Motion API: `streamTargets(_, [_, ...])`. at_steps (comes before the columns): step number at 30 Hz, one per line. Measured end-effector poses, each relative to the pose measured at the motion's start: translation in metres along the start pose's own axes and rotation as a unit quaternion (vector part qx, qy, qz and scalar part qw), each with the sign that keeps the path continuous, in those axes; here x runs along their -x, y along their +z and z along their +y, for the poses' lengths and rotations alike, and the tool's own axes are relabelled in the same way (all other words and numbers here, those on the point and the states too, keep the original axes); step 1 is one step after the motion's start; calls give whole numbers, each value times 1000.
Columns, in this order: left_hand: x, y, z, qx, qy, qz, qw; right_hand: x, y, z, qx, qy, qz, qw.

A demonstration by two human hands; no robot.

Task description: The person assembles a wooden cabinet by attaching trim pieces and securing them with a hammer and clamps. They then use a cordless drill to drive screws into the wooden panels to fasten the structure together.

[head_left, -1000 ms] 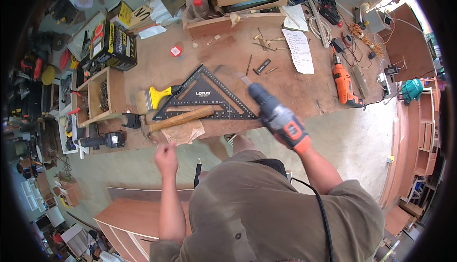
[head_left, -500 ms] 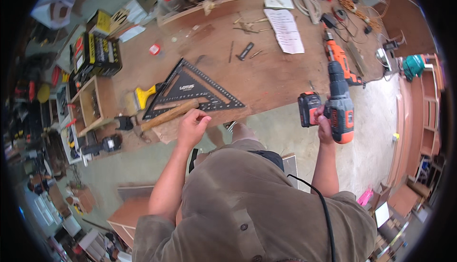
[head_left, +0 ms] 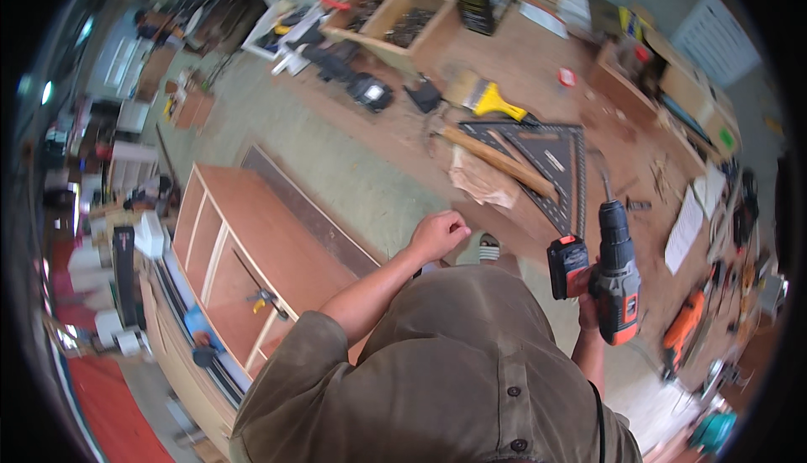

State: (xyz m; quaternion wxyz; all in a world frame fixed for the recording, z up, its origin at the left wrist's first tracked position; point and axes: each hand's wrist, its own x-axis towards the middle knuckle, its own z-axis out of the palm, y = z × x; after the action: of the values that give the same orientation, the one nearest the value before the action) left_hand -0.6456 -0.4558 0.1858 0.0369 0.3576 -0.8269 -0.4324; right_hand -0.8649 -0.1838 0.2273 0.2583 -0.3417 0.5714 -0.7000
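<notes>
My right hand (head_left: 587, 310) grips the handle of an orange and grey cordless drill (head_left: 620, 278), whose long bit points away from me toward the workbench. The drill's black battery pack stands out to its left. In front of my belly, my left hand (head_left: 441, 235) is closed with its fingers curled. Whatever lies inside them, if anything, is hidden. Beyond it on the bench, a hammer (head_left: 503, 162) with a wooden handle lies over a black triangular square (head_left: 572, 156). A yellow-handled paintbrush (head_left: 496, 103) lies beside the square.
To my left stands a wooden cabinet frame (head_left: 277, 219) with open compartments. A divided wooden box (head_left: 433, 38) of small hardware sits on the bench (head_left: 370, 148), near a black tool (head_left: 357, 84). An orange power tool (head_left: 683, 328) lies at the right, below a paper sheet (head_left: 685, 232).
My view has swung left, bringing the cabinet into sight and shifting the bench to the right. The drill stays in my right hand; my left hand is now farther from the hammer handle.
</notes>
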Motion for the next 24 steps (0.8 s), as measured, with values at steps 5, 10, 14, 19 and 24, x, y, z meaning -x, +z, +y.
streamTargets(5, [60,-13,-75,90,-165,109,976,-54,41,11,-75,110,-116,984])
streamTargets(10, [146,-6,-173,114,-316,194,922,-93,112,18,20,92,-233,968])
streamTargets(14, [259,65,-325,-41,-366,103,924,-124,205,16,-4,52,-384,922])
streamTargets(19, [310,79,-344,235,-640,277,677,-140,303,31,7,121,-441,889])
streamTargets(24, [375,167,-272,254,-666,345,611,-135,392,32,14,152,-574,804])
